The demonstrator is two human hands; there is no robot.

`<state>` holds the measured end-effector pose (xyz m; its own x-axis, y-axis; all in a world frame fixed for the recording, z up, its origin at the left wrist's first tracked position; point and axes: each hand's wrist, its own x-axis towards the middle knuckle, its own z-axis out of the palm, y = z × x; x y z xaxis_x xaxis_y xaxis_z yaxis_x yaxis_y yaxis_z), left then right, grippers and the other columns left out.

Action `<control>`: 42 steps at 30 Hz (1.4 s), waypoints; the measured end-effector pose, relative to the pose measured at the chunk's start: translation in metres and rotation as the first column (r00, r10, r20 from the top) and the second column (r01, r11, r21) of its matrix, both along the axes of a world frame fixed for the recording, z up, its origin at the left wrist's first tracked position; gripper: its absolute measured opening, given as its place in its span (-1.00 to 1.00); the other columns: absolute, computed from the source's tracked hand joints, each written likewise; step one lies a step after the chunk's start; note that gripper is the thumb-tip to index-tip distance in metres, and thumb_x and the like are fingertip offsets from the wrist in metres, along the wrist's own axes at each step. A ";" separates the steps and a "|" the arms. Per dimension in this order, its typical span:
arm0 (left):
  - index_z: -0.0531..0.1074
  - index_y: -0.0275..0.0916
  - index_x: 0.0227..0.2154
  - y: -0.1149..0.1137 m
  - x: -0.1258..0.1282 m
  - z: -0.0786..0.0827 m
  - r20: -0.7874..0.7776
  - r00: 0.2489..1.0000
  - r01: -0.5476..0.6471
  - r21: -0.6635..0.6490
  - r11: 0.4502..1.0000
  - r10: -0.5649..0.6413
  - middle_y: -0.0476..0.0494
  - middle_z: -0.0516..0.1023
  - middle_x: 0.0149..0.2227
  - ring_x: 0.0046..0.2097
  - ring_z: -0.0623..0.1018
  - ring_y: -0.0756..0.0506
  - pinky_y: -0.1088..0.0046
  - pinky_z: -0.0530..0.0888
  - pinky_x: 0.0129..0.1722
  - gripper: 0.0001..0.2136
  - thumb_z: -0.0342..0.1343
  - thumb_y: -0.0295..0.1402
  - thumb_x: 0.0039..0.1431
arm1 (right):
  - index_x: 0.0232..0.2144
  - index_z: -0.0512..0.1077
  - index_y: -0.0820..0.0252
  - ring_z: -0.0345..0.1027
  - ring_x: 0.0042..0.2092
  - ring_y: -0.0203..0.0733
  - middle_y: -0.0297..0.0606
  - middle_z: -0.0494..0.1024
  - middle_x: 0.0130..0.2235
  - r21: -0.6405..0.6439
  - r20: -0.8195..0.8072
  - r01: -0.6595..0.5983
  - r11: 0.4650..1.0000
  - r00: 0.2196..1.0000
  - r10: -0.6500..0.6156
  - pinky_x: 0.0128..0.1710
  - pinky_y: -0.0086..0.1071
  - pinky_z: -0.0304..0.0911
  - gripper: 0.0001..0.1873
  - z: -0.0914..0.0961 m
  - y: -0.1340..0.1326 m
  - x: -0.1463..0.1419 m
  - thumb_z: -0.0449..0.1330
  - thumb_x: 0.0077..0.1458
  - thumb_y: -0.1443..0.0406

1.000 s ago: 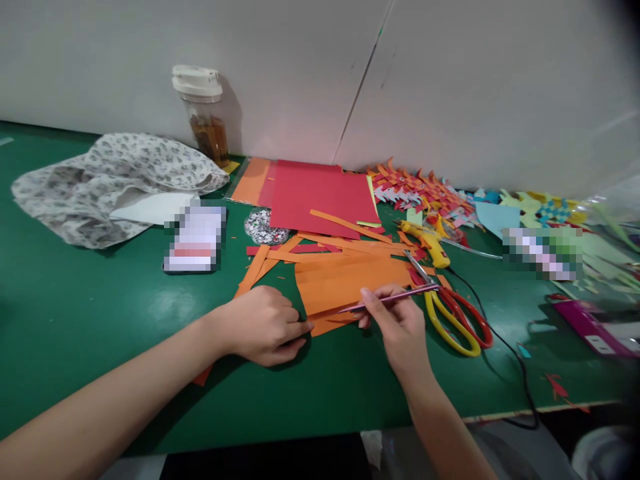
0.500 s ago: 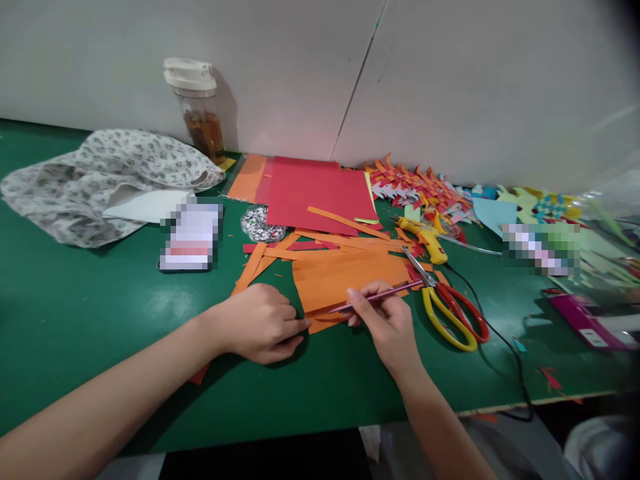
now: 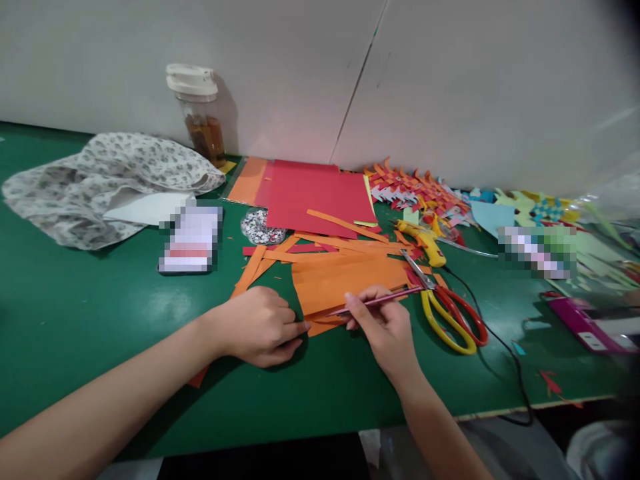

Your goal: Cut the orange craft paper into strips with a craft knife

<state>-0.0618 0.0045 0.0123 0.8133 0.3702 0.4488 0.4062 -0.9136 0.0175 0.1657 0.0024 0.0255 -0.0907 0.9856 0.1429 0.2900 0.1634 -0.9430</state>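
Note:
My left hand (image 3: 267, 325) is closed, its fingertips at the left corner of a folded sheet of orange paper (image 3: 345, 279). In my right hand (image 3: 383, 327) is a slim pink pencil (image 3: 383, 299), held low and slanted across the sheet with its tip near the lower edge. Just right of that hand lie scissors (image 3: 447, 320) with one yellow and one red handle, their blades resting by the paper's right end. Orange paper strips (image 3: 345, 243) are scattered behind the sheet, and part of another strip shows under my left wrist.
Red paper sheets (image 3: 315, 197) lie at the back beside a dish of googly eyes (image 3: 261, 227). A yellow glue gun (image 3: 423, 241) trails a black cord rightward. A phone (image 3: 193, 240), patterned cloth (image 3: 100, 180) and drink bottle (image 3: 200, 120) are left. Woven paper pieces (image 3: 415, 190) sit back right.
The view has shifted very slightly. Both hands, the pencil and the orange paper keep nearly the same positions; the right hand's grip looks little altered.

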 end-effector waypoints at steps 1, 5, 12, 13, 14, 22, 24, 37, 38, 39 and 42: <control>0.54 -0.30 -0.22 0.000 0.000 0.000 -0.006 1.000 0.000 0.002 1.000 0.000 -0.02 0.47 -0.62 -0.59 0.45 -0.04 0.39 0.24 -0.62 -0.78 0.02 -0.39 0.18 | -0.53 0.33 0.15 0.35 -0.59 -0.31 -0.41 0.39 -0.64 -0.005 0.007 -0.002 1.000 1.000 0.002 -0.56 -0.46 0.24 -0.70 0.000 0.000 -0.001 0.24 0.11 0.13; 0.54 -0.31 -0.26 0.001 0.000 -0.001 -0.012 1.000 0.012 0.014 1.000 -0.012 -0.02 0.46 -0.63 -0.60 0.44 -0.05 0.37 0.24 -0.63 -0.79 0.02 -0.38 0.18 | -0.53 0.33 0.15 0.35 -0.58 -0.32 -0.41 0.40 -0.62 -0.016 0.007 0.004 1.000 1.000 -0.004 -0.54 -0.47 0.25 -0.71 0.000 -0.001 0.000 0.23 0.12 0.14; 0.51 -0.31 -0.34 0.000 -0.001 0.001 0.014 1.000 0.026 0.015 1.000 -0.026 -0.02 0.42 -0.64 -0.61 0.43 -0.04 0.41 0.24 -0.63 -0.81 0.00 -0.39 0.17 | -0.52 0.32 0.16 0.35 -0.58 -0.34 -0.42 0.40 -0.62 -0.015 -0.004 0.001 1.000 1.000 -0.001 -0.54 -0.49 0.24 -0.71 -0.003 0.000 0.002 0.24 0.12 0.14; 0.51 -0.31 -0.34 0.000 -0.001 0.001 0.013 1.000 0.025 0.015 1.000 -0.026 -0.02 0.42 -0.64 -0.61 0.43 -0.04 0.41 0.24 -0.63 -0.82 0.00 -0.40 0.17 | -0.52 0.33 0.16 0.34 -0.58 -0.34 -0.42 0.40 -0.61 -0.012 0.001 0.000 1.000 1.000 0.000 -0.54 -0.49 0.24 -0.71 -0.003 0.000 0.003 0.23 0.13 0.14; 0.50 -0.31 -0.34 0.000 0.000 0.001 0.013 1.000 0.026 0.014 1.000 -0.026 -0.02 0.42 -0.64 -0.61 0.43 -0.04 0.41 0.24 -0.63 -0.82 -0.01 -0.40 0.17 | -0.52 0.33 0.16 0.34 -0.58 -0.34 -0.42 0.40 -0.62 -0.009 0.005 -0.002 1.000 1.000 0.002 -0.55 -0.49 0.23 -0.71 -0.004 0.000 0.003 0.23 0.13 0.14; 0.51 -0.30 -0.33 0.000 0.001 0.002 0.038 0.999 0.032 0.014 0.999 -0.032 -0.02 0.42 -0.64 -0.61 0.41 -0.04 0.39 0.22 -0.63 -0.81 -0.01 -0.40 0.16 | -0.51 0.33 0.15 0.38 -0.57 -0.35 -0.40 0.45 -0.59 -0.025 -0.081 -0.015 1.000 0.997 0.013 -0.54 -0.51 0.27 -0.71 -0.003 -0.002 0.002 0.25 0.12 0.14; 0.51 -0.30 -0.33 0.000 0.000 0.002 0.040 0.999 0.035 0.007 0.999 -0.036 -0.02 0.42 -0.64 -0.61 0.41 -0.04 0.39 0.23 -0.63 -0.81 -0.01 -0.40 0.16 | -0.51 0.33 0.15 0.40 -0.57 -0.32 -0.38 0.47 -0.59 -0.061 -0.101 -0.045 0.997 0.994 0.038 -0.54 -0.50 0.29 -0.71 -0.002 -0.002 -0.001 0.26 0.10 0.12; 0.52 -0.30 -0.33 0.001 0.001 0.000 0.050 0.998 0.039 -0.015 0.999 -0.038 -0.04 0.44 -0.64 -0.61 0.42 -0.04 0.39 0.24 -0.63 -0.80 -0.02 -0.40 0.17 | -0.52 0.34 0.16 0.41 -0.58 -0.32 -0.39 0.47 -0.61 -0.041 -0.101 0.017 0.999 0.995 -0.021 -0.56 -0.49 0.31 -0.71 -0.005 -0.002 -0.002 0.27 0.09 0.13; 0.52 -0.30 -0.33 0.001 0.001 0.000 0.052 0.998 0.037 -0.013 0.999 -0.037 -0.04 0.44 -0.64 -0.61 0.42 -0.04 0.40 0.24 -0.63 -0.80 -0.02 -0.40 0.17 | -0.52 0.34 0.16 0.41 -0.58 -0.31 -0.38 0.48 -0.61 -0.034 -0.090 0.013 0.999 0.996 -0.016 -0.56 -0.49 0.31 -0.71 -0.005 -0.002 -0.002 0.27 0.09 0.13; 0.51 -0.30 -0.34 0.001 0.001 0.000 0.052 0.998 0.038 -0.012 0.999 -0.037 -0.04 0.44 -0.64 -0.61 0.42 -0.04 0.40 0.24 -0.63 -0.80 -0.02 -0.40 0.17 | -0.52 0.34 0.16 0.40 -0.59 -0.30 -0.38 0.48 -0.61 -0.026 -0.073 0.012 1.000 0.997 -0.014 -0.57 -0.48 0.31 -0.71 -0.004 -0.003 -0.003 0.27 0.09 0.14; 0.51 -0.31 -0.33 0.000 0.001 0.000 0.048 0.998 0.042 -0.005 0.999 -0.042 -0.04 0.44 -0.63 -0.61 0.42 -0.05 0.38 0.24 -0.63 -0.80 -0.02 -0.40 0.17 | -0.53 0.34 0.16 0.40 -0.60 -0.29 -0.39 0.47 -0.63 0.009 -0.014 0.038 0.999 0.999 -0.038 -0.57 -0.47 0.31 -0.71 -0.003 -0.004 -0.003 0.27 0.09 0.14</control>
<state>-0.0609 0.0049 0.0128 0.8057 0.3391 0.4856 0.3662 -0.9296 0.0416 0.1627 -0.0013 0.0223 -0.0509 0.9869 0.1531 0.2829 0.1613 -0.9455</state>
